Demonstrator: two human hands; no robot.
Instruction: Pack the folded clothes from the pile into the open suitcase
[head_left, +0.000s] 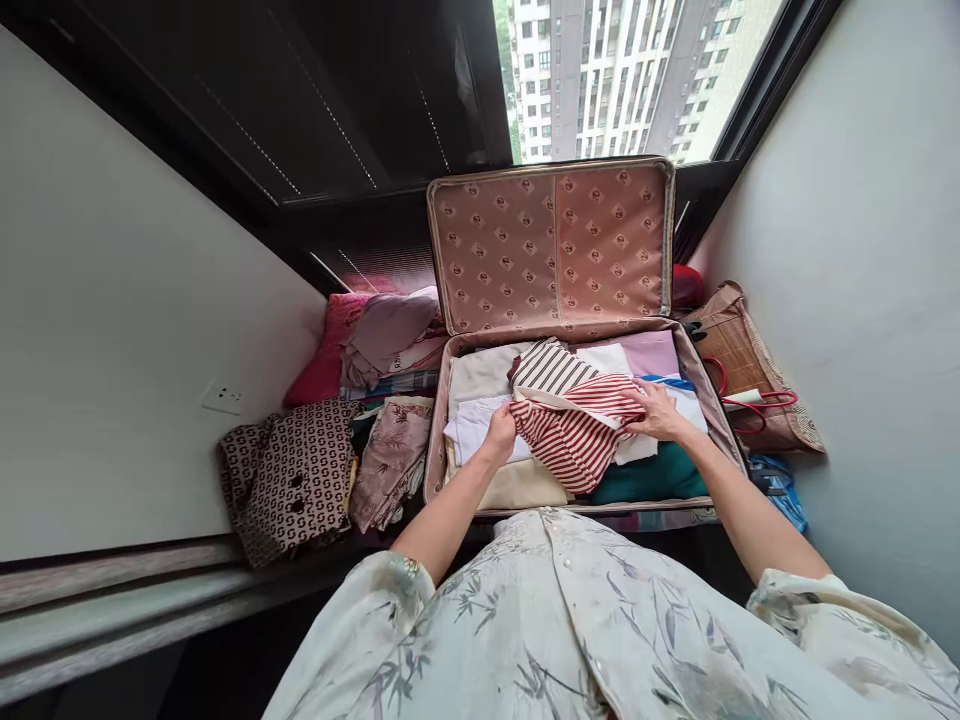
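An open suitcase lies in front of me, its patterned pink lid standing upright against the window. Folded clothes fill it: cream, white, lilac and teal pieces. On top lies a red-and-white striped garment with a brown-striped part above it. My left hand pinches the garment's left edge. On the garment's right side, my right hand rests with its fingers gripping the cloth.
Left of the suitcase lie a pile of clothes: a brown patterned garment, a floral beige piece, a pink cushion. A woven bag with red handles stands at the right wall. A wall socket is at left.
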